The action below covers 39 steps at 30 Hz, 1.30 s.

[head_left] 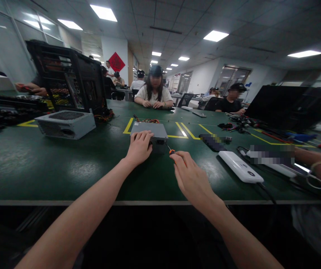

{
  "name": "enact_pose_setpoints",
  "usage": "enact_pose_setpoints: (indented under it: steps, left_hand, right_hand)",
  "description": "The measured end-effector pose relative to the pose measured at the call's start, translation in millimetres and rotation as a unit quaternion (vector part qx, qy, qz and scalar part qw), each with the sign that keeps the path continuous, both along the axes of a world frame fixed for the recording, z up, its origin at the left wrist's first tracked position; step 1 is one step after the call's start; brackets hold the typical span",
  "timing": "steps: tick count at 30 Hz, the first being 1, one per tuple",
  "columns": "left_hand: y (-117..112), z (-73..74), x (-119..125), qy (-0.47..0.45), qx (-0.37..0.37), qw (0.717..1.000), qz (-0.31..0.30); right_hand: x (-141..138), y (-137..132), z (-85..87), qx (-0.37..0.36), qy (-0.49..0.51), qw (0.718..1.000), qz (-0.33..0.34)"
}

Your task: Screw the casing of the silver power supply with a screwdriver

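Observation:
A grey metal computer power supply (157, 129) lies on the green table in front of me, with a bundle of coloured wires (149, 120) behind it. My left hand (140, 147) grips it from the left, fingers over the top and thumb at the near side. Closed around an orange and black handle is my right hand (190, 173), holding a screwdriver (172, 152). Its thin shaft points up and left to the power supply's near right corner, beside the socket. Whether the tip sits in a screw is too small to tell.
Left stand a second power supply (66, 125) and a black computer case (73, 82). Right lie a white power bank (240, 167) with a cable and a dark phone-like object (212, 142). A co-worker's arm (317, 164) reaches in at right; another person (155, 93) sits opposite.

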<state>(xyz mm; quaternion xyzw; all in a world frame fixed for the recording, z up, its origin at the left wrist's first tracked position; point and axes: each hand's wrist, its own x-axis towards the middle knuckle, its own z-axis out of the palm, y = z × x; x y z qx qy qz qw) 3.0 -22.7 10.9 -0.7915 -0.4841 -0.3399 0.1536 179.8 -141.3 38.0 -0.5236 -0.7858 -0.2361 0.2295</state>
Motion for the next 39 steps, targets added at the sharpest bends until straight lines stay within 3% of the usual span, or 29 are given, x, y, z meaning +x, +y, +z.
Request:
enact_pose_setpoints:
  steps: [5, 11, 16, 22, 24, 29, 32, 36, 39]
  left_hand:
    - [0.4, -0.5, -0.5, -0.002, -0.001, 1.000, -0.004]
    - [-0.4, 0.0, -0.7, 0.002, -0.001, 1.000, -0.003]
    - [-1.2, 0.7, -0.4, 0.003, 0.003, 1.000, -0.003]
    - [-0.7, 0.4, 0.3, 0.000, -0.001, 1.000, 0.000]
    - [-0.8, 0.3, 0.2, 0.001, -0.003, 1.000, 0.000]
    - [-2.0, 1.2, 0.0, 0.002, -0.003, 1.000, -0.002]
    - [-2.2, 1.5, 0.4, 0.000, -0.010, 1.000, -0.002]
    - [-1.5, 1.1, 0.5, -0.002, -0.008, 1.000, -0.002]
    - [-1.5, 1.0, 0.2, -0.002, -0.007, 1.000, -0.003]
  right_hand:
    - [4.6, 2.8, 3.9, 0.007, 0.045, 0.994, -0.100]
    - [3.7, -1.9, 4.7, -0.016, 0.029, 0.999, 0.004]
    - [5.5, 1.3, 6.1, -0.021, 0.067, 0.993, -0.099]
    - [2.8, -2.3, 2.1, -0.025, 0.058, 0.998, -0.002]
    - [1.1, -1.9, -0.3, 0.000, 0.028, 1.000, -0.013]
    - [1.1, 1.8, 0.0, 0.039, 0.005, 0.991, -0.127]
    - [-0.3, -0.9, 0.1, 0.017, 0.006, 0.994, -0.107]
    - [-3.0, -3.8, -0.3, -0.003, 0.017, 0.999, -0.028]
    - [-1.9, -1.0, 3.1, 0.015, 0.019, 0.998, -0.057]
